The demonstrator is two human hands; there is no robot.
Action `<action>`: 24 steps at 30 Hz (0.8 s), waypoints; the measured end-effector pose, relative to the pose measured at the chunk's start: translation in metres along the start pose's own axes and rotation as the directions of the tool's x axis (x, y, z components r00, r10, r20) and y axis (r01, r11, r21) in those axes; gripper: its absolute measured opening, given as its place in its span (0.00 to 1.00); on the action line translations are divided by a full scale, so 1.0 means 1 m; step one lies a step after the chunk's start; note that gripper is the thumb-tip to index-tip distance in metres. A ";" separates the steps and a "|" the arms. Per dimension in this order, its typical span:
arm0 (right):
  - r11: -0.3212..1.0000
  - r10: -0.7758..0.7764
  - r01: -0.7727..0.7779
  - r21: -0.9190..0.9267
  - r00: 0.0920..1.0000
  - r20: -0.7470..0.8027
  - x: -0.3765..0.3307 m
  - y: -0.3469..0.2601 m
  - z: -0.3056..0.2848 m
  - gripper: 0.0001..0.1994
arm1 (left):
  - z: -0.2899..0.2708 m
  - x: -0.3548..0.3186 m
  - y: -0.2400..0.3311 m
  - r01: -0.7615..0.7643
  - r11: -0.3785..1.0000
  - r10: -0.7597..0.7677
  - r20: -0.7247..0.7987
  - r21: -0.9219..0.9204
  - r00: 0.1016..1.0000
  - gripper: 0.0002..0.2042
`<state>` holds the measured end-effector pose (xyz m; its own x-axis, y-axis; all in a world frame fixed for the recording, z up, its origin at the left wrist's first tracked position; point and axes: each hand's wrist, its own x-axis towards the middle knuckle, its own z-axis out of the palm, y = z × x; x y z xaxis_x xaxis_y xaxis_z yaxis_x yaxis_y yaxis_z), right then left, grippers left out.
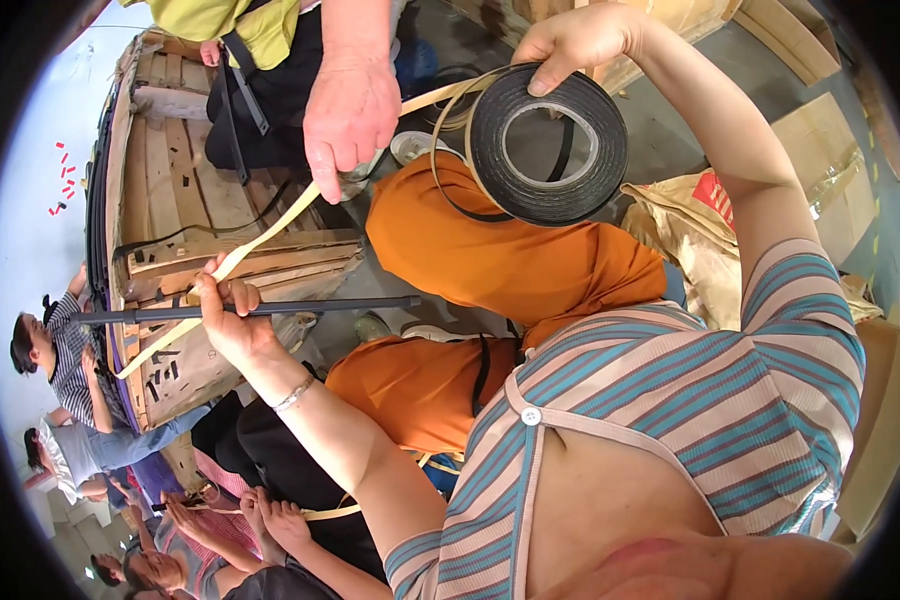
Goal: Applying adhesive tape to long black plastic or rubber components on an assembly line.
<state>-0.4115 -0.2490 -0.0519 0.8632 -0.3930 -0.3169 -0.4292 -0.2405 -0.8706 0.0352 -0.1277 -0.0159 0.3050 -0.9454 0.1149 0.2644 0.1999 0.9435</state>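
My right hand (578,48) is closed on the upper rim of a large roll of black tape (485,135), thumb on its flat side. From the roll, a tan-faced tape strip (280,225) runs down to the left, with a loose loop hanging beside the roll. My left hand (232,315) has its fingers curled around the strip where it crosses a long, thin dark bar (345,305). Past that hand the strip trails on to the lower left. Between my hands, another person's hand (350,115) touches the strip with its fingertips.
A large wooden crate (175,195) stands at left, with dark strips along its far edge. Orange-clad legs (490,250) fill the middle. Cardboard (820,180) and crumpled brown paper (675,225) lie at right. Several people are at lower left, one pair of hands (270,520) holding another tan strip.
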 end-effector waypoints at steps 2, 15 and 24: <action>0.984 0.163 -0.150 0.097 0.975 -0.150 -0.003 -0.013 0.009 0.09 | -0.010 0.001 -0.001 0.007 1.000 -0.007 0.017 -0.013 1.000 0.14; 0.602 0.275 -0.465 -0.649 0.884 -0.377 0.013 0.029 0.028 0.40 | 0.046 -0.010 -0.024 0.036 0.988 -0.026 -0.065 0.151 0.998 0.10; 0.913 -0.403 0.383 -0.140 0.901 -0.160 0.152 -0.124 0.093 0.13 | 0.052 -0.035 -0.006 -0.038 0.999 0.038 0.059 -0.001 0.998 0.11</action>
<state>-0.2023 -0.1965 -0.0269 0.9080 -0.3996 0.1255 -0.0983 -0.4946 -0.8635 -0.0246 -0.1097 -0.0096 0.2600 -0.9508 0.1685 0.2534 0.2356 0.9382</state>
